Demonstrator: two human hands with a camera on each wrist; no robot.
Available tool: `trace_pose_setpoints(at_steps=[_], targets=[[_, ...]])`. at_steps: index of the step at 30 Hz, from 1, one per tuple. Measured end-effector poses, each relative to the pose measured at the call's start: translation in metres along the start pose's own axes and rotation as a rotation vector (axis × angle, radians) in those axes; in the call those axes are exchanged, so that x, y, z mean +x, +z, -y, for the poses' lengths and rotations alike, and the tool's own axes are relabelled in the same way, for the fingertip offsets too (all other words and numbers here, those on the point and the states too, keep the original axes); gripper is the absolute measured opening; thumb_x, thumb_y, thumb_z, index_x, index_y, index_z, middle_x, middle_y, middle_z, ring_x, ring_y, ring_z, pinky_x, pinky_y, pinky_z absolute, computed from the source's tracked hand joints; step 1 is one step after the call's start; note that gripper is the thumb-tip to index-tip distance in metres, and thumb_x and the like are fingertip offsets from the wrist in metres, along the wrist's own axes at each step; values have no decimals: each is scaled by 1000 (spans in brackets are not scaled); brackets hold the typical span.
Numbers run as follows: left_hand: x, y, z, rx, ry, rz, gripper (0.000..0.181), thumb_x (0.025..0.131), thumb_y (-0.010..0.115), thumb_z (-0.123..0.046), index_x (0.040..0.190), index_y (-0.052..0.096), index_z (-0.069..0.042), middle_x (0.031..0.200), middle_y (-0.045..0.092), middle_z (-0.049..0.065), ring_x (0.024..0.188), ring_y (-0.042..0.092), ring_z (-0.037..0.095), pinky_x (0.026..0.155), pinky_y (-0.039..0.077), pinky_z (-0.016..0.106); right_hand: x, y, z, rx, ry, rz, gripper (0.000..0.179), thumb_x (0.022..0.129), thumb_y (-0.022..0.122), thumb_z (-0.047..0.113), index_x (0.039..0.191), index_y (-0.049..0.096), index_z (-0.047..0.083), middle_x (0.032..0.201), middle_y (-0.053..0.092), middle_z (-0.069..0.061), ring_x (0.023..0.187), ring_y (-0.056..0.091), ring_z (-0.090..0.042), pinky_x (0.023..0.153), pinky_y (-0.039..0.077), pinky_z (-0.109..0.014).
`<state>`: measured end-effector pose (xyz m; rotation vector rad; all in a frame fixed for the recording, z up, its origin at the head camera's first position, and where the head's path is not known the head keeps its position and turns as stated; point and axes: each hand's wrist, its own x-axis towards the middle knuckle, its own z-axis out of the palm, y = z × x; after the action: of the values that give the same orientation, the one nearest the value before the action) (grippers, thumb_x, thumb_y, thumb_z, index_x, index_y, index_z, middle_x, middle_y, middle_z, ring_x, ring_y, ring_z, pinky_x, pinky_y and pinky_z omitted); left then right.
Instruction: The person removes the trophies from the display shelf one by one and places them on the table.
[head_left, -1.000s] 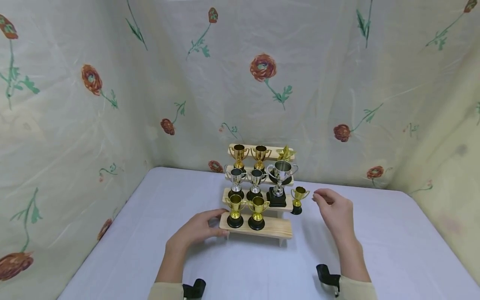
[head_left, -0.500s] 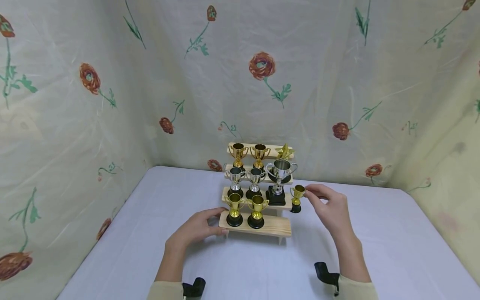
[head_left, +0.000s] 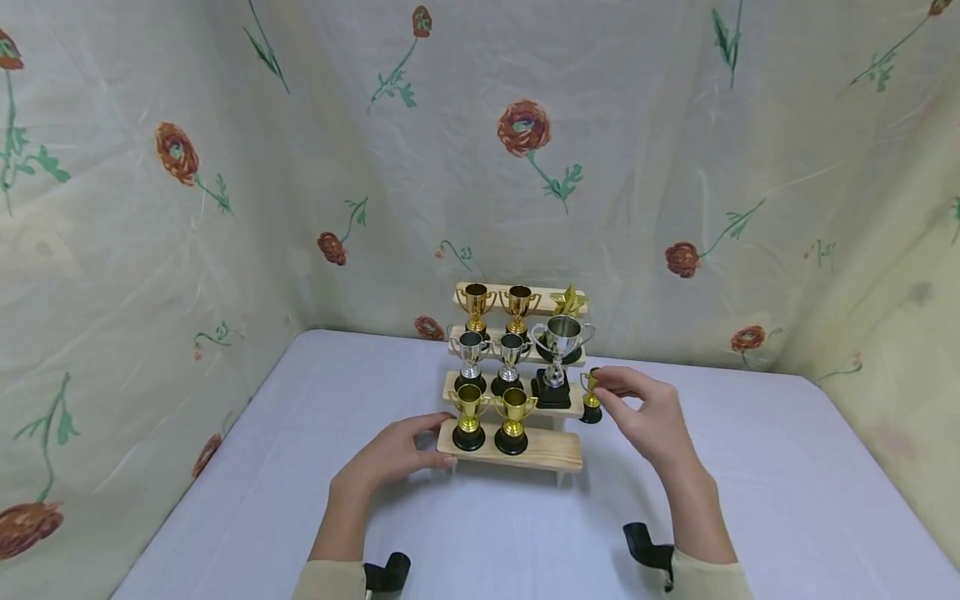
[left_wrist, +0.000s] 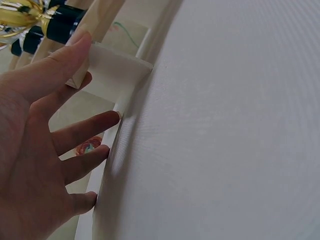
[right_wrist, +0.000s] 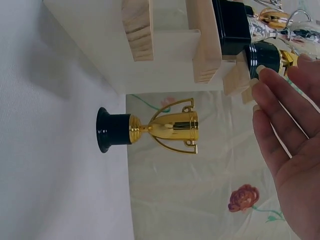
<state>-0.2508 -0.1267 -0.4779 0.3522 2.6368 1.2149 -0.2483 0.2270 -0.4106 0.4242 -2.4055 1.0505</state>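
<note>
A tiered wooden display stand (head_left: 558,452) holds small gold and silver trophy cups. My left hand (head_left: 397,454) pinches the left end of its lowest board between thumb and index finger; the other fingers spread out in the left wrist view. A lone gold trophy cup (right_wrist: 175,127) with a black base stands upright on the table, just right of the stand. My right hand (head_left: 648,417) is beside and above that cup, hiding part of it in the head view. In the right wrist view its fingers (right_wrist: 282,112) are fairly straight and apart from the cup.
Two gold cups (head_left: 513,417) stand on the lowest board. A large silver cup (head_left: 562,337) and smaller silver ones (head_left: 471,354) are behind them. Gold cups (head_left: 476,304) and a gold star trophy (head_left: 570,302) fill the upper tiers. A floral curtain (head_left: 600,167) surrounds the white table (head_left: 300,400).
My right hand has moved left, from beside the lone gold cup to overlapping it in the head view. The left hand stays on the stand.
</note>
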Motion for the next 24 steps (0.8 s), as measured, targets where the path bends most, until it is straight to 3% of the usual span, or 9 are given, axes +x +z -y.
trace_pose_setpoints(at_steps=[8,24], targets=[[1,-1,-1,8,-6,-2,70,77,80,-49,141,55,-35,147,55,-5,144,42,28,118,33,58,1,3,5,73,-75,44,24,85,74,3,109,73,7,94,77,-6,82,65,0,73,53,-14],[1,-1,-1,-9,-15,0,69,77,80,-47,140,56,-35,149,53,-4,145,41,28,118,33,58,-1,10,19,83,-73,136,24,85,76,7,109,73,7,94,76,-3,84,66,-6,72,56,-23]])
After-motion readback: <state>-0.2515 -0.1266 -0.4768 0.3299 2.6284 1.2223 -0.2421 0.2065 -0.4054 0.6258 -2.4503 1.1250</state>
